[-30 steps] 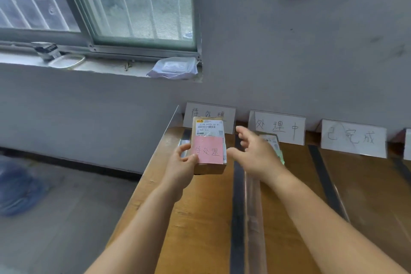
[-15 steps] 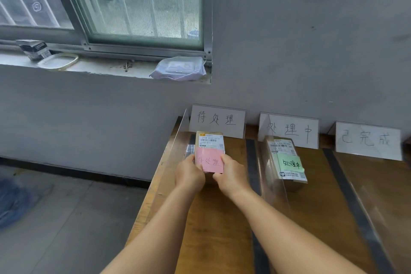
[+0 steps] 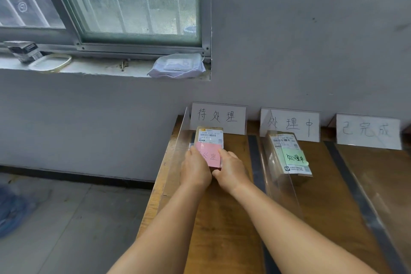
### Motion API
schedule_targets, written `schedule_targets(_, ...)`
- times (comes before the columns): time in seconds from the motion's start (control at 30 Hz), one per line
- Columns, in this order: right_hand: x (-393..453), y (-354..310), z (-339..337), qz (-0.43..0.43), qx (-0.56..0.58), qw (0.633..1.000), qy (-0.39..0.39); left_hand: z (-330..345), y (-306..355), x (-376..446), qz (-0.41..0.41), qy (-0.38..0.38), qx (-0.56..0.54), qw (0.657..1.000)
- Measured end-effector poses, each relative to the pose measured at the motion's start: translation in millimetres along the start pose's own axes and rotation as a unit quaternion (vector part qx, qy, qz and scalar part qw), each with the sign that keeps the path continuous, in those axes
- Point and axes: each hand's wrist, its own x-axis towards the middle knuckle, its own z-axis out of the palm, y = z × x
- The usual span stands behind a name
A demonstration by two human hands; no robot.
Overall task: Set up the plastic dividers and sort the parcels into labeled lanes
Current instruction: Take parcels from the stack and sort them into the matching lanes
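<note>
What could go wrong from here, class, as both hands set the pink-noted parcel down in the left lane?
1. The left hand works close to the clear divider at the table's edge; a nudge might tip it.
2. Both hands' grip covers the pink note on the parcel; withdrawing could drag it loose.
3. The right hand could shove the parcel askew, away from the lane sign.

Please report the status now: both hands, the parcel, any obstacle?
Left hand and right hand both grip the brown parcel with pink note. Parcel sits in the leftmost lane under its white sign. Nothing in the way; clear plastic divider stands right.
</note>
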Motion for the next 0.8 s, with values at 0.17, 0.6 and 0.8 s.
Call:
schedule_targets(0.17,-21.4,-2.9,-26.5,-0.033,-0.090,0.995,0.009,0.6,14.1,-14.0,0.122,0.012,0.162,0.979)
schedule_targets(0.6,-142.2,80.1,-124.9,0.002,-0.187,0.975,0.120,14.1,77.4,-120.2,0.329,-0.004,0.193,0.924)
schedule_targets(0.8,-228.8,148.5,-165.5,0.048,-0.187,0.970,0.146,54.1,119.2,-208.2,0.390,-0.016,0.183,0.902)
